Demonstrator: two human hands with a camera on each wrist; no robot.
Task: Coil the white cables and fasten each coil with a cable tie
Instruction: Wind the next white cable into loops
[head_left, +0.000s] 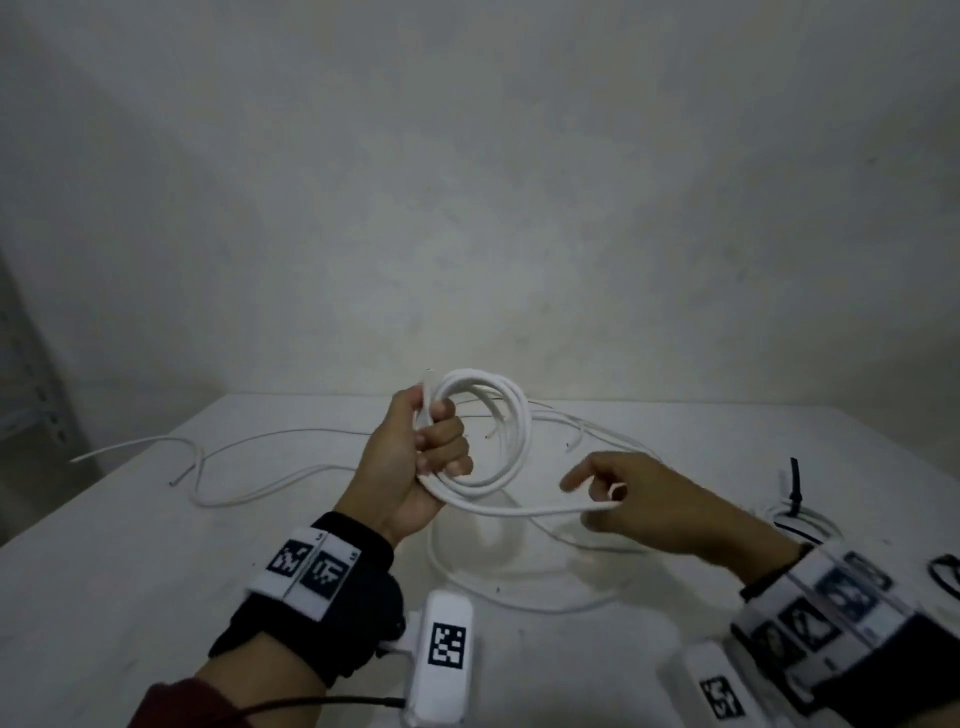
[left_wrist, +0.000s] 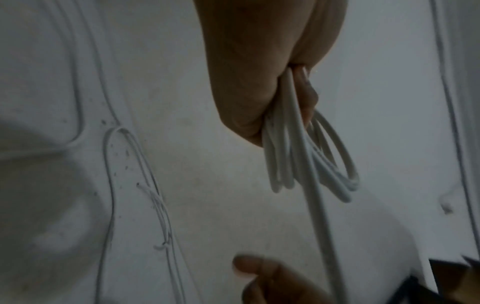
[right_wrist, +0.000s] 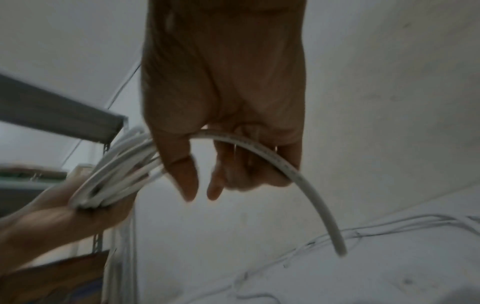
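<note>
Your left hand (head_left: 415, 457) grips the cable coil (head_left: 498, 441); your right hand (head_left: 639, 499) holds its trailing cable strand (head_left: 530, 512) above the tabletop (head_left: 156, 571).

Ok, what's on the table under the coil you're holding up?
Under the coil in the left hand, a loose white cable loops across the table. The right hand covers part of that area.

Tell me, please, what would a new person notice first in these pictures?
First, the white cable coil held up above the table in the left hand. Next, the right hand, to the right of the coil, holding the loose tail of the same cable. More white cables lie loose on the table's left side.
</note>
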